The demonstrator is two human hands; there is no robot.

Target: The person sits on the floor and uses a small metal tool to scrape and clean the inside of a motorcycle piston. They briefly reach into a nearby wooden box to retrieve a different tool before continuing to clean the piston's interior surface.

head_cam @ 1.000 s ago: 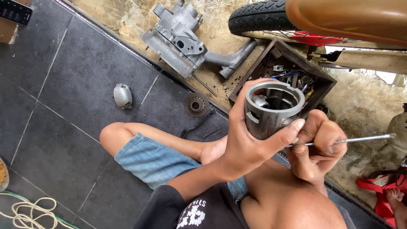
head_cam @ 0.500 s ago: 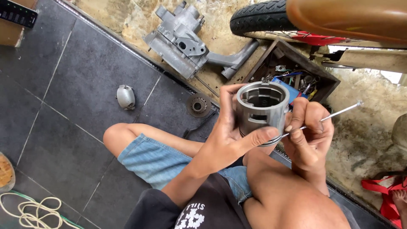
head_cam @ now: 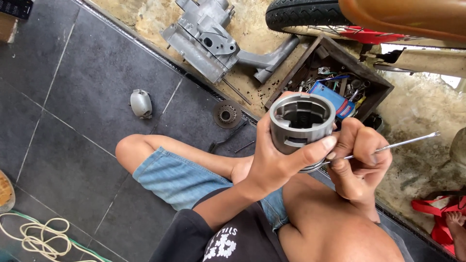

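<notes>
Piston up in front of you, open skirt toward the camera, your left hand wrapped around it from below, thumb pressed across its lower edge; your right hand is clenched on a thin metal rod, its flat tip out to the right, its near end reaching the piston's lower rim, probably at the ring grooves, though your thumb hides the contact; watch that end, because a slip off the metal would drive it into your left thumb or score the piston wall; the piston hangs over your bare knee, so a loose hold drops it there; wooden tool tray and engine casing lie beyond on the ground.
</notes>
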